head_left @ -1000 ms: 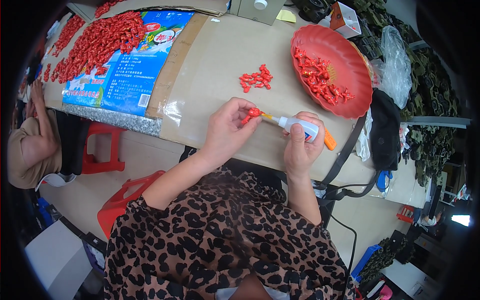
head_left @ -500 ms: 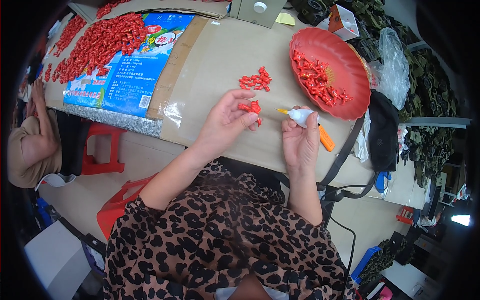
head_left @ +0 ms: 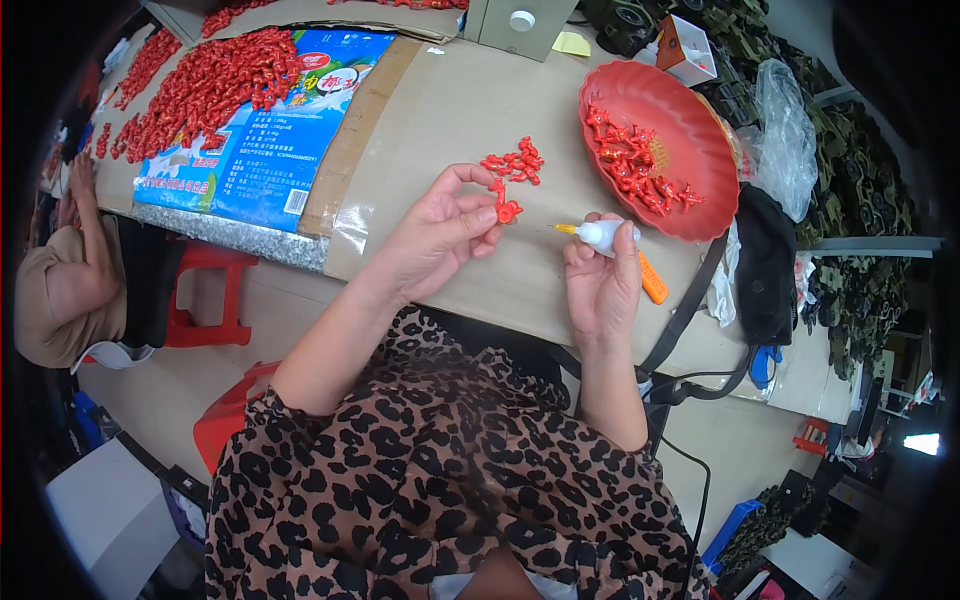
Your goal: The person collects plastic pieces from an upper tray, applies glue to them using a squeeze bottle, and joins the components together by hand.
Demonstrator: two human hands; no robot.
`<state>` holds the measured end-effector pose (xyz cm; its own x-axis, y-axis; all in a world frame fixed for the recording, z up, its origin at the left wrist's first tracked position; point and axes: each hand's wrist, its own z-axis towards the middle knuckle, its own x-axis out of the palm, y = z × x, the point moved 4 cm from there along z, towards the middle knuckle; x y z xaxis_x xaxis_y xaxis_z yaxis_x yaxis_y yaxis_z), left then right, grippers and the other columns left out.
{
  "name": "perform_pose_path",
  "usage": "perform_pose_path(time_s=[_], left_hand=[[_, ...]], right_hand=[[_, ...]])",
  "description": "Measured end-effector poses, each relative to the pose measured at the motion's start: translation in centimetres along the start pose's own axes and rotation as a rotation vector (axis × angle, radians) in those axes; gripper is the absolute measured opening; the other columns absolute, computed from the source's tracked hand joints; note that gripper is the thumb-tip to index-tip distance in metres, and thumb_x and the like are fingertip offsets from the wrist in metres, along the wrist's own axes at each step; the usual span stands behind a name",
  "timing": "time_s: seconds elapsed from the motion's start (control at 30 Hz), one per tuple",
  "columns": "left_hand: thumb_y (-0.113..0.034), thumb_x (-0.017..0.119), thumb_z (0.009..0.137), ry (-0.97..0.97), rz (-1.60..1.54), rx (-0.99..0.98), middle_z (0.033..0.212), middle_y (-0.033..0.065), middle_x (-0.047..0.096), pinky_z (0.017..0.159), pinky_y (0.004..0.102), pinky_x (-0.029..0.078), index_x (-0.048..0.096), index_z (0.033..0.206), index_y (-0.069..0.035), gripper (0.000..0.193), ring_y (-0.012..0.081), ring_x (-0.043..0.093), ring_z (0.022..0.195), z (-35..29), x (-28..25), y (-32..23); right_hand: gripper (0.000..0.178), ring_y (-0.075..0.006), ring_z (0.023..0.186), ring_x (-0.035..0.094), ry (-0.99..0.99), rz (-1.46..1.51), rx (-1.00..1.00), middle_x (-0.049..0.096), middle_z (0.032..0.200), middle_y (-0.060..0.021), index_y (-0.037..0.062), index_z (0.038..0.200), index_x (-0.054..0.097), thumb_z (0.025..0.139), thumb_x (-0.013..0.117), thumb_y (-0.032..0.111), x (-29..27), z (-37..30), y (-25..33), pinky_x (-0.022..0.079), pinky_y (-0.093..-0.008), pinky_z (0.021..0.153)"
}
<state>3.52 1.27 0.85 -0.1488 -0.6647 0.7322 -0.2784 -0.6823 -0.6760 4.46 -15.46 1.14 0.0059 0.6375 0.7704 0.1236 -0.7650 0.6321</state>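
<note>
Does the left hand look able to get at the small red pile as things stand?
Probably yes: the small red pile lies just beyond the left hand with nothing seen between, though the red figure it holds might hamper picking up another.

The place looks like a workshop. Alike small red figures (head_left: 225,85) lie heaped on flattened blue cardboard (head_left: 265,165) over a long worktable (head_left: 425,130), another person (head_left: 75,295) is near its left end, and camouflage-patterned pieces (head_left: 875,190) crowd the right.

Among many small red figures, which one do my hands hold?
The red figure pinched in your left hand, raised off the table; the others nearby lie in the small cluster or the scalloped red bowl.
</note>
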Motion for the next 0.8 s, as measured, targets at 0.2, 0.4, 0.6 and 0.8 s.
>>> perform_pose_path(time_s=[0.2, 0.4, 0.6, 0.8], left_hand=[[-0.014, 0.048, 0.084, 0.01, -0.015, -0.164, 0.081, 0.002, 0.05, 0.054, 0.0183, 0.033, 0.042, 0.1, -0.007, 0.018, 0.0058, 0.04, 0.063, -0.4, 0.2, 0.2], [-0.014, 0.046, 0.082, 0.032, 0.151, -0.389, 0.071, 0.0014, 0.05, 0.039, 0.0168, 0.022, 0.051, 0.086, -0.004, 0.012, 0.003, 0.034, 0.05, 0.0, -0.2, 0.0], [-0.017, 0.048, 0.08, -0.062, 0.29, -0.434, 0.065, 0.0017, 0.049, 0.036, 0.0167, 0.018, 0.053, 0.076, -0.004, 0.015, 0.0021, 0.029, 0.045, 0.0, 0.1, 0.1], [-0.017, 0.048, 0.081, -0.052, 0.339, -0.406, 0.065, 0.0017, 0.051, 0.036, 0.0167, 0.018, 0.053, 0.076, -0.004, 0.015, 0.0016, 0.031, 0.045, 0.1, 0.0, 0.3]], right_hand=[[0.022, -0.0124, 0.064, 0.044, 0.035, -0.025, -0.008, 0.049, 0.082, -0.0075, 0.0034, 0.092, 0.051, 0.085, 0.049, 0.024, 0.6, 0.1, -0.1, 0.036, -0.0237, 0.055], [0.017, -0.0137, 0.061, 0.047, 0.105, -0.189, -0.064, 0.049, 0.079, -0.0077, 0.0025, 0.089, 0.048, 0.083, 0.053, 0.018, 1.0, -0.1, 0.1, 0.038, -0.0267, 0.053], [0.018, -0.0135, 0.059, 0.047, 0.118, -0.298, -0.095, 0.049, 0.076, -0.0079, 0.0007, 0.088, 0.047, 0.082, 0.054, 0.016, 1.2, -0.5, -0.2, 0.039, -0.0257, 0.052], [0.018, -0.0124, 0.06, 0.048, 0.126, -0.381, -0.135, 0.05, 0.077, -0.0075, 0.0006, 0.088, 0.046, 0.081, 0.055, 0.015, 1.1, -0.6, -0.1, 0.04, -0.024, 0.052]])
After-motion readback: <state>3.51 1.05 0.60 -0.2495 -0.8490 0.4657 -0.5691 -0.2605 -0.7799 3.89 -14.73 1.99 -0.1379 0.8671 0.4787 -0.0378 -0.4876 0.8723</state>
